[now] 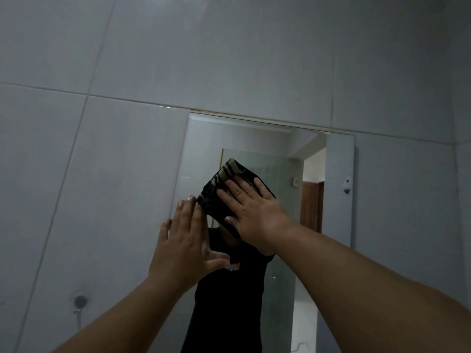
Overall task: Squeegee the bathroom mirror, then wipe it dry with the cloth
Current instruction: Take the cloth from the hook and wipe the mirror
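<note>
Head view: right hand (251, 212) flat, fingers spread, grip open, pressing the dark striped cloth (224, 189) against the bathroom mirror (339, 189), mid-glass, for even drying contact. Left hand (183, 240) open too, fingertips just beside the cloth's edge, probably bracing. No squeegee in sight.

Grey wall tiles (229, 59) with pale grout lines fill most of the view. Shower head (80, 301) low left on the wall, hose (79, 321) hanging just below it. Small white fitting (347, 185) on the tile strip at right. Reflected: brown wooden door (311, 202), glass panel (275, 174), black T-shirt (229, 301) with small chest print.
</note>
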